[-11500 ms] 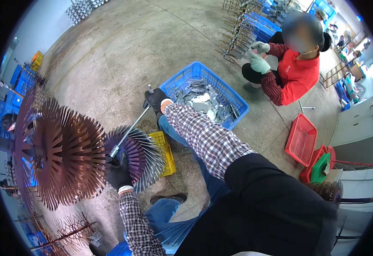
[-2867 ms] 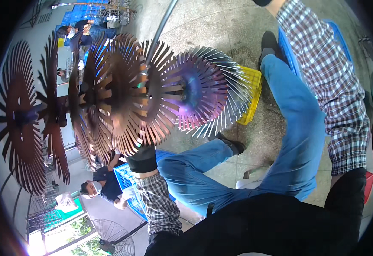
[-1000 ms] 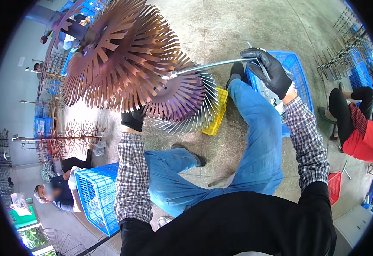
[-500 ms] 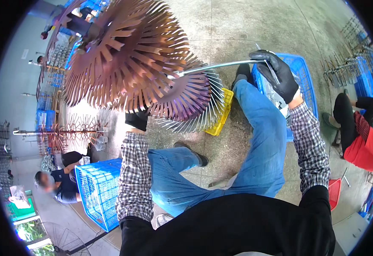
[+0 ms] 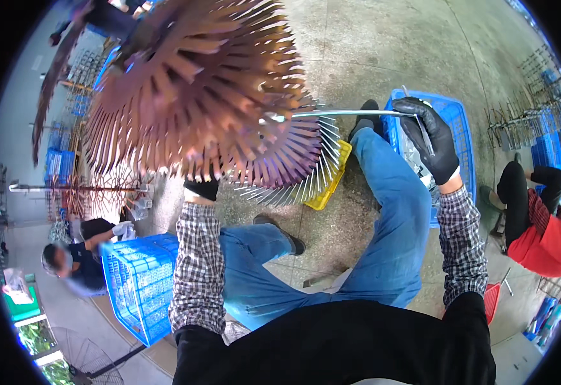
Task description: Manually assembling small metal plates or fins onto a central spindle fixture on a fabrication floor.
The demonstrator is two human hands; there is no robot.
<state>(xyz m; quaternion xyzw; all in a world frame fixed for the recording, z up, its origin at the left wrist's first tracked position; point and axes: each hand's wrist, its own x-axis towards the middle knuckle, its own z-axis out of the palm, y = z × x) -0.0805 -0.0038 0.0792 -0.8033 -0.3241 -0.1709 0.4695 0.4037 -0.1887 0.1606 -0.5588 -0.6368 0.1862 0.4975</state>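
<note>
Large coppery-brown discs (image 5: 184, 90), edged all round with narrow flat prongs, fill the upper left. Below them, a purplish pronged disc (image 5: 274, 151) and one with silvery prongs (image 5: 322, 157) show in part. My left hand (image 5: 203, 188), in a black glove, is under the lower edge of the brown discs; its fingers are hidden behind the prongs. My right hand (image 5: 431, 141), gloved in black, is closed around a long thin silvery metal rod (image 5: 344, 113). The rod's far end reaches the prongs, where a small bright tip shows. A thin metal piece also sticks out below my right fingers.
A blue crate (image 5: 463, 135) with pale contents stands beyond my right knee. Between my legs and the discs lies a yellow crate (image 5: 325, 192). At left are another blue crate (image 5: 142, 289), a seated person (image 5: 82, 260) and a fan (image 5: 85, 353). Another person (image 5: 540, 247) sits at right.
My right hand has shifted a little right and down, and the rod now lies nearly level. The brown discs look turned and blurred, their prongs in different places.
</note>
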